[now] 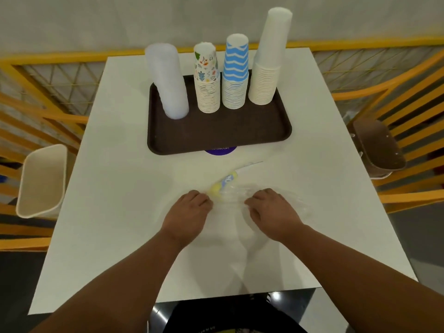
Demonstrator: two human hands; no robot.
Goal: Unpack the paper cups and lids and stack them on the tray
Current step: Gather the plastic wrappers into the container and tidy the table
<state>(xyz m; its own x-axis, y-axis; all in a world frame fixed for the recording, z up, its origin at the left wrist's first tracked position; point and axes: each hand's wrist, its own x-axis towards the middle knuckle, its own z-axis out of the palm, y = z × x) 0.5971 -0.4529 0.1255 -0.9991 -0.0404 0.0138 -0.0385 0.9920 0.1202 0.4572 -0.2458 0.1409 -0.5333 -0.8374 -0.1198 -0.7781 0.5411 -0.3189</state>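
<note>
With four stacks already upright along the far side of the tray (216, 138), we judge the unpacking nearly done; our left hand (189, 212) and right hand (271, 212), slightly apart, both pinch the empty clear wrapper (228, 188) on the near table (115, 212); only clearing remains.

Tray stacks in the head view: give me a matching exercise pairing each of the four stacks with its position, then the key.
Things:
1. translucent lid stack
2. floral cup stack
3. blue zigzag cup stack
4. plain white cup stack

Places on the brown tray:
A. far right, tallest
B. far left
C. second from right
D. second from left

Pairs: 1-B, 2-D, 3-C, 4-A
</note>
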